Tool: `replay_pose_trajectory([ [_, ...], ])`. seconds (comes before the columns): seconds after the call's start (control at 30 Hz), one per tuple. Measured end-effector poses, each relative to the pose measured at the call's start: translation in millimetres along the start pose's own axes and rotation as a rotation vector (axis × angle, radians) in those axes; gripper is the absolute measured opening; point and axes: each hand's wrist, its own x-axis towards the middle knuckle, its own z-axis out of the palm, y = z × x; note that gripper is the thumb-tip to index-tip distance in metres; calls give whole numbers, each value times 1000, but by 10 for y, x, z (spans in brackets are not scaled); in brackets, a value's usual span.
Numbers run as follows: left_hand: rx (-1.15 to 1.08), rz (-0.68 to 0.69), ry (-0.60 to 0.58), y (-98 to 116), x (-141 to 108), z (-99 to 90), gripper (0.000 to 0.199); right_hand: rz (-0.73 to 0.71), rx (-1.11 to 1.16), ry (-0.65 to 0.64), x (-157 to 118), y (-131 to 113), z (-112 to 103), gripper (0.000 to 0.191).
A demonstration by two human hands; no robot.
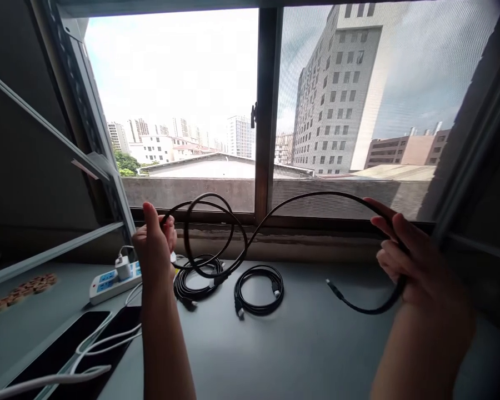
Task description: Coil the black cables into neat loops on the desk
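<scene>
A black cable (320, 194) stretches in the air between my two hands, loosely looped near the left one. My left hand (155, 236) is closed round the looped end, thumb pointing up. On the other side my right hand (408, 261) grips the same cable, and a short free end with a plug (334, 289) hangs below it. Under the loops, a coiled black cable (183, 289) lies on the grey table (300, 355). Beside it rests a second coiled cable (258, 309) with its connectors showing.
A white power strip (108, 284) with a white charger (123, 268) plugged in sits at the left. White cords (95, 347) cross dark flat panels (62, 355) nearby. Brown pieces (23, 291) lie at the far left. Metal shelf posts (104, 139) and a window (266, 111) stand behind.
</scene>
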Motion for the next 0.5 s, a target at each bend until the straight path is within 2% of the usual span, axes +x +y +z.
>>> replay_pose_trajectory([
  [0.13, -26, -88, -96, -20, -53, 77, 38, 23, 393, -46, 42, 18, 36, 30],
  [0.27, -142, -79, -128, 9, -60, 94, 26, 94, 757, -24, 56, -22, 59, 41],
  [0.33, -217, -18, -70, 35, -54, 82, 25, 111, 831, 10, 54, -47, 50, 45],
  [0.5, -425, 109, 195, 12, -43, 40, 29, 54, 805, 28, 84, -45, -48, 48],
])
